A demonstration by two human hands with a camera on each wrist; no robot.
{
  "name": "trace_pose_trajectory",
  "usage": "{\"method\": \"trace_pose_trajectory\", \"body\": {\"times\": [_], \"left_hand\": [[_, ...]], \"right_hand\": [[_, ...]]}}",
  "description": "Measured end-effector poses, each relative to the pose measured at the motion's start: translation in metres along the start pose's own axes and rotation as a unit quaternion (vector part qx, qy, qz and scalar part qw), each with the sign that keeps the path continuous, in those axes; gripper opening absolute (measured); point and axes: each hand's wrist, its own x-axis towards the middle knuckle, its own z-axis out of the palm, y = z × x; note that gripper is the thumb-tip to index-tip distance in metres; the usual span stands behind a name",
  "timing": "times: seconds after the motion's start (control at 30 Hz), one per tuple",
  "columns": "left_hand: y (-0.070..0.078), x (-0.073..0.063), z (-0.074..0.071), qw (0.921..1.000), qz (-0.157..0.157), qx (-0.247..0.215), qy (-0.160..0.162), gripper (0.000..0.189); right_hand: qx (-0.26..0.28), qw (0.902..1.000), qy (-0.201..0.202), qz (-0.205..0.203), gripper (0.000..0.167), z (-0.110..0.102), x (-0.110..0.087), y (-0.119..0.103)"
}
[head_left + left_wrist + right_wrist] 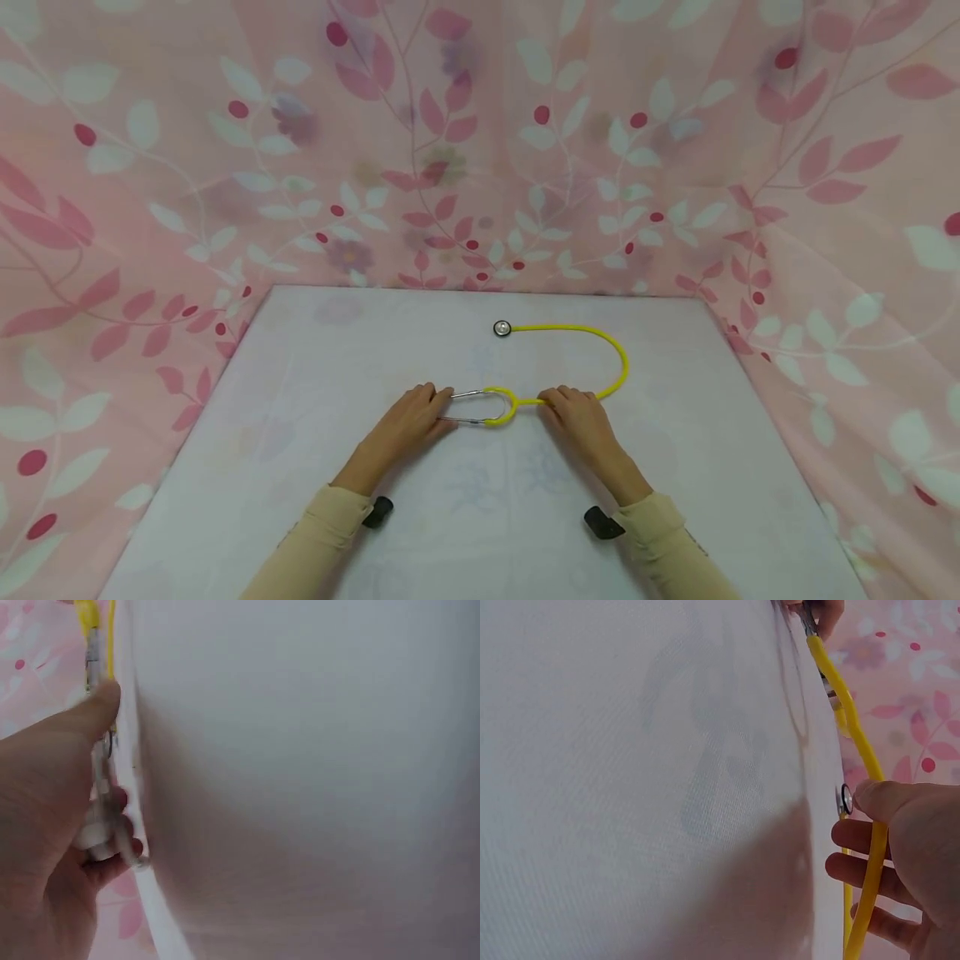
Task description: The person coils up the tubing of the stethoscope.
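Note:
A stethoscope with yellow tubing lies across the white tabletop. Its round chest piece rests near the back, and the tubing curves from there round to the right. My left hand grips the metal ear tubes at their ear-tip end. In the left wrist view, the thumb of that hand lies across the metal, with the other fingers behind it. My right hand holds the tubing just right of the yellow fork. Thumb and fingers sit on opposite sides of the yellow tube in the right wrist view.
The white-covered table ends at a pink floral curtain, which also hangs along both sides. Beneath the wrists, dark wrist-worn devices show at the left cuff and at the right cuff.

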Motion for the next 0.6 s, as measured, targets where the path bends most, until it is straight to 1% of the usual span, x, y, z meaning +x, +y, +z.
{"method": "trace_pose_trajectory", "body": {"times": [0.13, 0.2, 0.3, 0.4, 0.47, 0.53, 0.57, 0.6], "left_hand": [[-0.002, 0.000, 0.007, 0.9993, 0.006, 0.000, 0.037, 0.055], [-0.003, -0.001, 0.008, 0.9990, 0.005, -0.011, 0.043, 0.054], [-0.006, -0.004, 0.005, 0.9991, -0.003, -0.023, 0.035, 0.055], [-0.005, -0.006, 0.002, 0.9990, -0.008, -0.041, 0.012, 0.062], [-0.003, -0.007, 0.000, 0.9982, -0.010, -0.059, 0.002, 0.067], [-0.002, -0.008, -0.001, 0.9972, -0.008, -0.075, 0.001, 0.069], [-0.001, -0.008, -0.001, 0.9967, -0.004, -0.080, 0.006, 0.068], [-0.001, -0.008, -0.002, 0.9960, 0.003, -0.089, 0.013, 0.066]], "right_hand": [[0.009, 0.9999, -0.002, -0.007, 0.017, -0.002, -0.003, 0.000], [0.010, 0.9999, -0.001, -0.011, 0.017, -0.004, -0.004, 0.000], [0.011, 0.9998, 0.001, -0.019, 0.017, -0.005, -0.004, 0.001], [0.028, 0.9995, -0.005, -0.017, 0.017, -0.009, -0.005, 0.005], [0.057, 0.9982, -0.018, -0.004, 0.019, -0.014, -0.005, 0.011], [0.101, 0.9939, -0.041, 0.021, 0.020, -0.021, -0.007, 0.018], [0.121, 0.9910, -0.049, 0.030, 0.021, -0.024, -0.008, 0.022], [0.140, 0.9886, -0.048, 0.028, 0.022, -0.026, -0.008, 0.025]]}}
